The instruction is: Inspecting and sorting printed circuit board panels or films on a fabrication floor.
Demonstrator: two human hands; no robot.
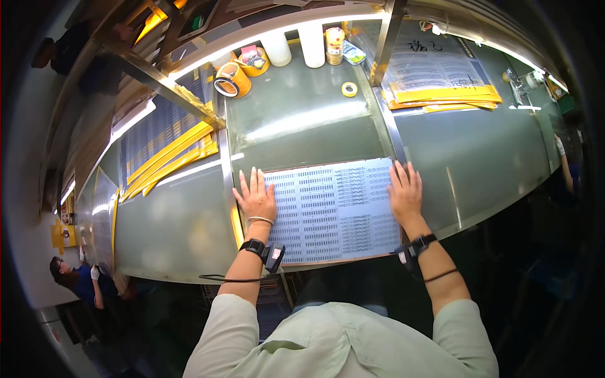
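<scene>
A pale blue rectangular sheet [321,217] printed with rows of small dark marks lies flat at the near edge of the green worktop, a thin brownish rim showing along its edges. My left hand [257,198] rests on its left edge, fingers spread and pointing away from me. On the opposite edge lies my right hand [406,192], its fingers stretched out along the upper right corner. Neither hand grips anything. Each wrist wears a black strap with a small dark device.
Rolls of orange tape [233,80] and a small yellow tape roll [349,89] sit toward the back. White cylinders [312,45] stand there too. Yellow-edged clear sheets [441,94] lie at right, similar ones [170,157] at left. Metal posts divide the worktop [296,148]. A co-worker [88,280] is at far left.
</scene>
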